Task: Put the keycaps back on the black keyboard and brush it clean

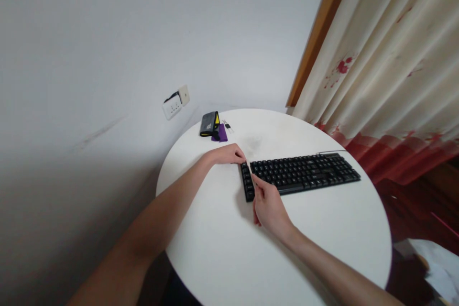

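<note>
A black keyboard (pixel 304 172) lies on a round white table (pixel 322 229), its cable running off the far right end. My left hand (pixel 227 154) rests at the keyboard's far left corner, fingers curled and touching its edge. My right hand (pixel 268 205) is at the near left end, fingers pinched against the keys there. What the fingertips press or hold is too small to make out.
A grey and yellow pouch (pixel 210 124), a purple cloth (pixel 221 133) and a small metal tool (pixel 227 125) lie at the table's far edge by the wall. A wall socket (pixel 175 103) sits above. A floral curtain (pixel 387 71) hangs at right.
</note>
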Demonstrator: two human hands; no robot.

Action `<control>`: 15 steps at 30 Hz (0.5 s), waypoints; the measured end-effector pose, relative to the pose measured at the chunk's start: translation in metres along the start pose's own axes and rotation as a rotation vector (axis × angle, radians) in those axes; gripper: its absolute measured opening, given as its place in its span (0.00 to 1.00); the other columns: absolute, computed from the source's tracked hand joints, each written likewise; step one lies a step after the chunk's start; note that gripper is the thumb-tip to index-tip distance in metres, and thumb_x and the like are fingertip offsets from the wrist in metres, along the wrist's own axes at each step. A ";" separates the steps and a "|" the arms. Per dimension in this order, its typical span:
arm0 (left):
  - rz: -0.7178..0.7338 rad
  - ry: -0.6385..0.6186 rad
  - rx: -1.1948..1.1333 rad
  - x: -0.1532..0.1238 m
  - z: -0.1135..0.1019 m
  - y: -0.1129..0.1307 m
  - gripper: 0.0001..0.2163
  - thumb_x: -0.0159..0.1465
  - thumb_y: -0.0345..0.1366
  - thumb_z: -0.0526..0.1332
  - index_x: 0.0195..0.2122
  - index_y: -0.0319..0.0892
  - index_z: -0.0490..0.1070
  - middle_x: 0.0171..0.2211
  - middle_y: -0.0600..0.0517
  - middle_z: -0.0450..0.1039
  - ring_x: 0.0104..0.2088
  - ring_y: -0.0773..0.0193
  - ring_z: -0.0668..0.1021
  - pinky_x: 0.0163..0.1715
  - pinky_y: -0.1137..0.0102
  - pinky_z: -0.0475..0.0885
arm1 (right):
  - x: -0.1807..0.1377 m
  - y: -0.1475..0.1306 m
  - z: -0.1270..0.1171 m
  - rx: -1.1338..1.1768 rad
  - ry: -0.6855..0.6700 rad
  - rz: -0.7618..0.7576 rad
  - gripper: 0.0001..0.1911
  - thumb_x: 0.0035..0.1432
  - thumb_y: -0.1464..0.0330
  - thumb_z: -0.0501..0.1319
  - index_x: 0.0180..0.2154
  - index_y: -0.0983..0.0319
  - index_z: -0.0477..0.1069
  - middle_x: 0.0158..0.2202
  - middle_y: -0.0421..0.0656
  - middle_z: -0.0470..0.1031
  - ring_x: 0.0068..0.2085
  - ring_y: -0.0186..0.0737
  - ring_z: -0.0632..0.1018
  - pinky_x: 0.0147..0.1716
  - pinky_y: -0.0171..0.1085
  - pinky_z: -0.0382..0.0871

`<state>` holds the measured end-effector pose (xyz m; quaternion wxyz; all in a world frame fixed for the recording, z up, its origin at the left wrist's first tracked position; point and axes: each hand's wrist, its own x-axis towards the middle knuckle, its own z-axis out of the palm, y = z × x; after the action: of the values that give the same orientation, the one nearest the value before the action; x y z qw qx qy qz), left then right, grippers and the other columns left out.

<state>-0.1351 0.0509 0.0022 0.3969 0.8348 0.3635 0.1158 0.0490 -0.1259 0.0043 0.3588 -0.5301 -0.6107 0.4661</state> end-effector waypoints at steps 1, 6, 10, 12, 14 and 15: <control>-0.001 0.003 0.002 0.000 0.000 0.001 0.12 0.56 0.35 0.58 0.32 0.35 0.80 0.19 0.55 0.66 0.20 0.71 0.63 0.20 0.73 0.54 | 0.000 0.000 0.001 -0.001 0.006 0.011 0.27 0.67 0.61 0.45 0.62 0.65 0.63 0.14 0.33 0.61 0.11 0.33 0.66 0.10 0.28 0.59; -0.003 0.016 0.012 -0.001 -0.001 0.002 0.12 0.57 0.36 0.59 0.32 0.35 0.81 0.20 0.54 0.69 0.21 0.70 0.64 0.22 0.74 0.56 | -0.003 0.001 0.004 -0.047 0.020 0.027 0.27 0.68 0.61 0.44 0.63 0.63 0.60 0.16 0.34 0.64 0.13 0.35 0.69 0.11 0.29 0.60; -0.012 0.003 -0.002 0.000 -0.001 0.001 0.15 0.58 0.40 0.61 0.36 0.35 0.82 0.23 0.52 0.73 0.23 0.69 0.67 0.24 0.74 0.59 | -0.007 0.000 0.006 -0.063 -0.001 0.002 0.26 0.68 0.64 0.43 0.64 0.61 0.59 0.17 0.34 0.64 0.14 0.35 0.71 0.12 0.29 0.61; -0.011 -0.004 -0.003 0.000 -0.001 0.000 0.16 0.58 0.41 0.62 0.37 0.34 0.82 0.23 0.52 0.73 0.23 0.70 0.66 0.23 0.74 0.58 | -0.008 0.000 0.008 -0.057 -0.012 0.017 0.26 0.67 0.65 0.43 0.64 0.62 0.58 0.17 0.35 0.64 0.14 0.35 0.70 0.12 0.29 0.61; -0.008 -0.004 -0.001 0.000 -0.001 -0.001 0.16 0.58 0.42 0.62 0.37 0.34 0.82 0.22 0.52 0.72 0.22 0.70 0.65 0.22 0.74 0.57 | -0.010 0.001 0.011 -0.061 -0.030 0.037 0.28 0.67 0.66 0.42 0.66 0.63 0.55 0.18 0.35 0.66 0.14 0.35 0.70 0.11 0.29 0.61; -0.007 -0.003 0.000 0.000 -0.002 -0.001 0.16 0.58 0.43 0.62 0.37 0.35 0.82 0.22 0.52 0.72 0.22 0.70 0.65 0.22 0.74 0.57 | -0.011 0.002 0.011 -0.079 -0.042 0.041 0.28 0.67 0.67 0.42 0.67 0.63 0.53 0.19 0.36 0.67 0.14 0.36 0.70 0.12 0.30 0.61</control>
<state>-0.1361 0.0526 0.0023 0.3979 0.8338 0.3656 0.1132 0.0417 -0.1384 -0.0002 0.3152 -0.5465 -0.6249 0.4598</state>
